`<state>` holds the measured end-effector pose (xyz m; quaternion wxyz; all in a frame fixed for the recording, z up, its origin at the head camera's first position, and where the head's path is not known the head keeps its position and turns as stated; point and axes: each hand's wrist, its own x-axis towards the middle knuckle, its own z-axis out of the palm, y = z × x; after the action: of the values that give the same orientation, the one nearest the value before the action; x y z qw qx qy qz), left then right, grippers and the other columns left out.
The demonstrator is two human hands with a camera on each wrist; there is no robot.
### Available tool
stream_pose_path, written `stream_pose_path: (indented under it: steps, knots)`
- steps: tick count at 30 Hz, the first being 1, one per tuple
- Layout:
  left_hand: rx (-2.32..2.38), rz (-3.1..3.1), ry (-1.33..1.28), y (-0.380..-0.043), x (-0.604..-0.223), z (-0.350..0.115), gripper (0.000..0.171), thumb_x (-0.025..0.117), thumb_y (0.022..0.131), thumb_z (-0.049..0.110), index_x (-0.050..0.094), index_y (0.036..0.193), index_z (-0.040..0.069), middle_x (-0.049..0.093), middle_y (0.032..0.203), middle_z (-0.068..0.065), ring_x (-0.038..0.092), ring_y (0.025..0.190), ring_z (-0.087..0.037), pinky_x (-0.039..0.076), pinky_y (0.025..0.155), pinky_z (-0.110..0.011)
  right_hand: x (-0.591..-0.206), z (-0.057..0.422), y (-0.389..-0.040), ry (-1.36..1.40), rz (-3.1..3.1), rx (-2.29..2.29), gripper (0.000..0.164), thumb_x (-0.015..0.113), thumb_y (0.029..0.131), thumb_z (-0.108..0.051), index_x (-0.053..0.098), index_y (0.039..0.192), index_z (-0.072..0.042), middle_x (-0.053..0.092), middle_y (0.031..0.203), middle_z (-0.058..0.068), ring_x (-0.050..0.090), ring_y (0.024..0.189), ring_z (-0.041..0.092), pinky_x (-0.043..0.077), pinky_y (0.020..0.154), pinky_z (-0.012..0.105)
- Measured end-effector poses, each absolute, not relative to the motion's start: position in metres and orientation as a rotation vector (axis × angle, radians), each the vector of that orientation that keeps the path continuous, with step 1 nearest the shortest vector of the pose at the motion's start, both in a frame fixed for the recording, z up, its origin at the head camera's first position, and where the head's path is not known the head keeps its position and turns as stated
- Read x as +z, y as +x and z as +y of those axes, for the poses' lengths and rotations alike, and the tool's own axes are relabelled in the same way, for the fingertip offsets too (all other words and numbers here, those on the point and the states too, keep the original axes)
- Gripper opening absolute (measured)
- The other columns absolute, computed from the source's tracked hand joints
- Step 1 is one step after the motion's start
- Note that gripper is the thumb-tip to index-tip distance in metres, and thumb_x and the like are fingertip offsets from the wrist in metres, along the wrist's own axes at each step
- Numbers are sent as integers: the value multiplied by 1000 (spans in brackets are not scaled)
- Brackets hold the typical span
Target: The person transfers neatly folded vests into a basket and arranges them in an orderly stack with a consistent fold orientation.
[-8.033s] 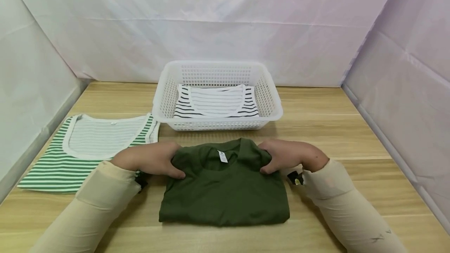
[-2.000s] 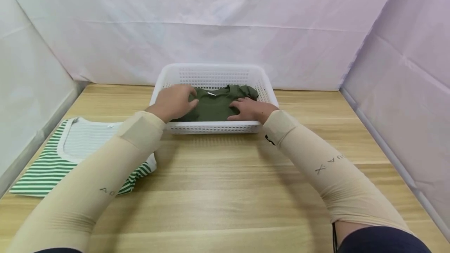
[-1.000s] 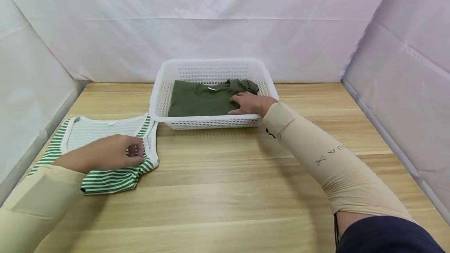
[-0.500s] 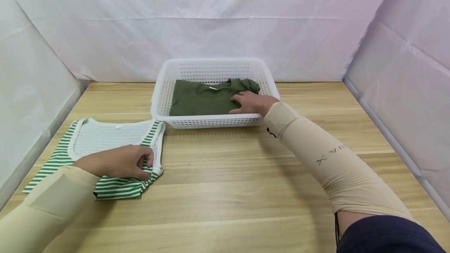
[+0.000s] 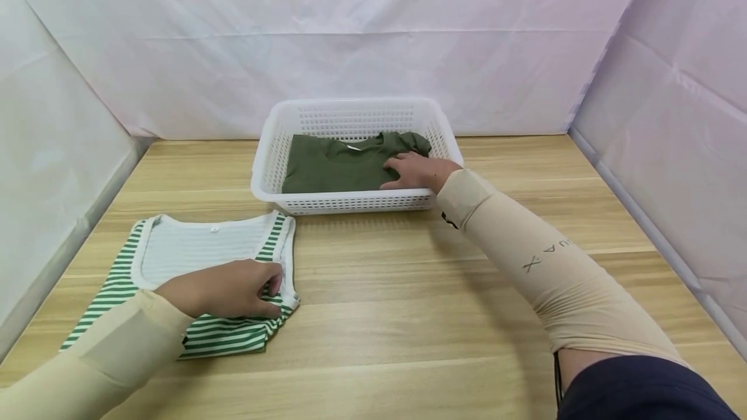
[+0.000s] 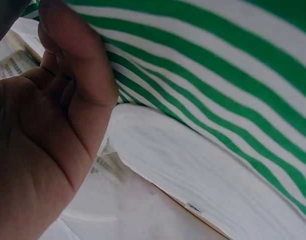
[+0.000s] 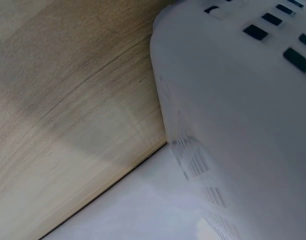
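Observation:
My left hand has its fingers curled onto the right side of a folded green-and-white striped T-shirt lying on the table at left. In the left wrist view, the curled fingers meet the striped fabric; the fingertips' hold is partly hidden. My right hand rests with relaxed fingers on the right part of a folded dark green T-shirt. That shirt lies inside a white plastic basket at the back. The right wrist view shows only the basket's corner, not the hand.
A wood-grain table carries everything, with its middle and right front in sight. White cloth walls stand behind and at both sides. The basket stands near the back wall.
Both hands carried the dark green T-shirt into the basket. My left hand then left it and has drawn the striped T-shirt rightward and nearer. The right hand has stayed on the green shirt.

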<state>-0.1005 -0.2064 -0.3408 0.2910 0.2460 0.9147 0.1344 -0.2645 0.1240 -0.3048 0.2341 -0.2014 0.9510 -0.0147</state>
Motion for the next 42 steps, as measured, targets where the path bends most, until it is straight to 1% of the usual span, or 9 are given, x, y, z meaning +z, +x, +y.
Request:
stream_pose_path:
  steps: [7,16,20,23,31,34,38,42]
  knots:
    - [353,2441,734,-94,-338,-185,32,79,83,39,52,83,21,48,71,7,45,65,-9,36,59,-27,-305,124,-264,-530,2614,-41,71,46,102,-53,27,159,-14,17,166,18,12,155,36,20,123,55]
    - [314,2445,808,-92,-340,-147,28,74,88,38,53,83,20,50,70,7,47,65,-9,39,60,-28,-305,125,-266,-524,2617,-40,71,47,102,-52,28,158,-14,17,166,18,12,155,37,20,123,55]
    - [365,2411,851,-91,-337,-132,23,71,92,33,55,84,19,52,71,7,47,64,-7,40,58,-26,-304,124,-265,-524,2615,-43,71,47,102,-53,27,159,-14,17,166,18,12,155,36,20,123,55]
    - [384,2396,897,-91,-336,-122,19,68,95,30,56,86,17,54,73,7,48,65,-6,42,60,-25,-303,124,-265,-531,2616,-40,71,46,102,-53,27,159,-14,17,166,18,13,155,36,20,122,55]
    - [456,2299,943,-87,-339,-94,15,62,97,32,57,99,18,54,77,7,49,68,-4,45,68,-24,-304,125,-265,-544,2622,-53,72,47,102,-53,28,158,-13,20,165,18,16,154,35,21,123,53]
    - [485,2245,990,-86,-341,-85,16,60,99,31,57,105,17,54,82,7,49,72,-4,45,72,-23,-305,125,-265,-553,2623,-66,72,48,102,-52,29,158,-12,22,165,18,17,154,35,21,123,52]
    - [487,2209,1045,-86,-341,-75,19,59,100,32,57,112,17,53,90,7,49,79,-4,45,76,-22,-306,125,-265,-552,2630,-71,71,49,102,-52,30,158,-12,22,165,18,17,154,35,21,123,52]
    - [481,2190,1078,-83,-338,-68,26,57,100,31,57,122,16,52,97,8,50,87,-4,44,81,-21,-307,125,-265,-549,2632,-81,71,49,102,-52,30,158,-13,22,165,18,17,154,34,21,123,52]
